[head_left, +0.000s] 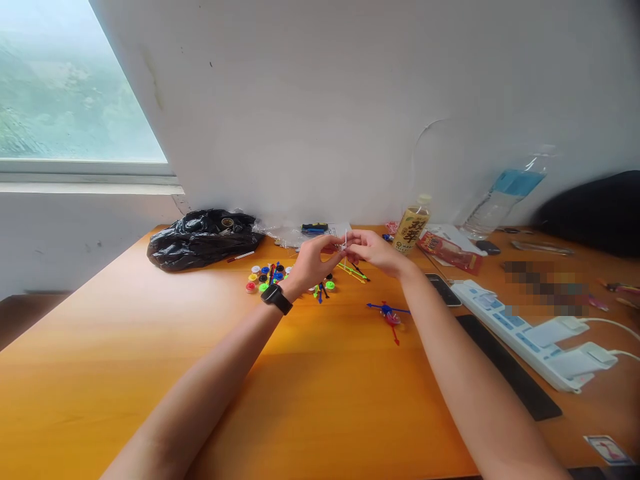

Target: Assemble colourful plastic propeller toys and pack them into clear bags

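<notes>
1. Left hand [311, 263]: fingers and thumb drawn together in a pinch, tips on a thin white piece [345, 241]. A black watch [277, 299] is on the wrist.
2. Right hand [373, 252]: fingers bent, thumb and fingertips closed on the same piece, meeting the left fingertips. Which hand bears its weight cannot be told.
3. White piece: roughly upright between the two sets of fingertips, above the far part of the table [300, 400]. Its lower part is hard to make out.
4. Below and left of the hands: coloured caps [263, 279] in a loose group, some beside or partly behind the left hand.
5. Below the right hand: yellow and green arrows [351, 273] lying side by side. Nearer the wearer, well apart from these, lies a blue-and-red arrow piece [389, 312], just beside the right forearm.
6. Far left: a black bag [195, 243]. Right of the hands: a drink bottle [411, 227], upright, and a phone [443, 290] near a white power strip [515, 330].
</notes>
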`<move>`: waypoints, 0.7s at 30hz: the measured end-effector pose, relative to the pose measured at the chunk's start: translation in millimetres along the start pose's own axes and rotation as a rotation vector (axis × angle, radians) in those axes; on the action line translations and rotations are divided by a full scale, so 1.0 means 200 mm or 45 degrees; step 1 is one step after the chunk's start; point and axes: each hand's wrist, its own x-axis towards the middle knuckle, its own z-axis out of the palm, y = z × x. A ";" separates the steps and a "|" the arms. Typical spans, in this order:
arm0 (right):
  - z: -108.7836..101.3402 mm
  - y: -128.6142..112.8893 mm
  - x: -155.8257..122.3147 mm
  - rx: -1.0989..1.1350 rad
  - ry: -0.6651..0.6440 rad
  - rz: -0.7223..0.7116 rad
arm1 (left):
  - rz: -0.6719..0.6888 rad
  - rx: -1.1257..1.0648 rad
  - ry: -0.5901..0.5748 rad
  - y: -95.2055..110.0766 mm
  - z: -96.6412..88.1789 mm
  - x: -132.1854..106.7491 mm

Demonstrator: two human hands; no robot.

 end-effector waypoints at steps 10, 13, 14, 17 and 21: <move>0.04 0.03 0.01 -0.258 0.014 -0.041 | -0.033 -0.035 -0.085 0.00 0.00 -0.01; 0.01 0.07 0.03 -0.508 0.083 -0.070 | -0.023 -0.014 -0.123 -0.02 0.01 -0.02; -0.01 0.08 0.03 -0.644 0.094 -0.043 | -0.029 -0.001 -0.149 -0.02 0.02 -0.02; -0.10 0.15 0.04 -1.100 0.060 0.180 | -0.068 0.104 -0.267 -0.04 0.04 -0.04; -0.16 0.23 0.02 -1.226 0.046 0.345 | -0.156 0.375 -0.378 -0.05 0.09 -0.08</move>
